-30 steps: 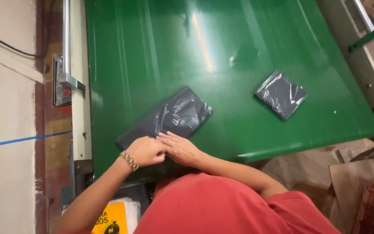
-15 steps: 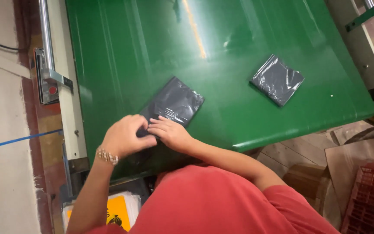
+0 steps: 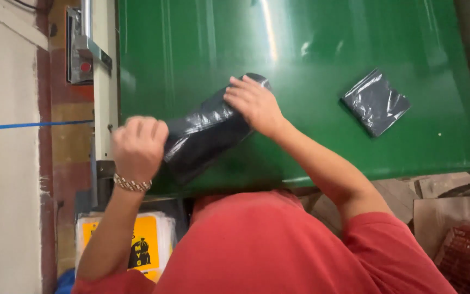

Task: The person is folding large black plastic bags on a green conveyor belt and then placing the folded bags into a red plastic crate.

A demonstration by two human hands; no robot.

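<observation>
I look down from my head and see my two hands on a long dark roll of plastic [image 3: 205, 133] that lies slanted in the middle of the frame, on the near part of a big green table [image 3: 311, 49]. The roll runs from the lower left up toward the upper right. My left hand [image 3: 137, 144] is at the left of the frame, curled into a fist around the lower end of the roll, so the plastic comes out from under my fingers [image 3: 147, 129] toward the right. A beaded bracelet [image 3: 131, 183] sits on that wrist. My right hand [image 3: 252, 103] is near the middle of the frame, a bit higher up, and lies on top of the far end of the roll. Those fingers [image 3: 237, 90] are bent and pressed down on the plastic, with the tip of the roll peeking out just past them. So the roll is held at both ends, between my two hands. Well apart, at the right of the frame, a small folded dark plastic bag [image 3: 375, 102] lies flat on the table. At the lower left, below the table edge, is a stack of yellow and white packets [image 3: 148, 239]. My red shirt [image 3: 278, 250] fills the bottom of the frame.
</observation>
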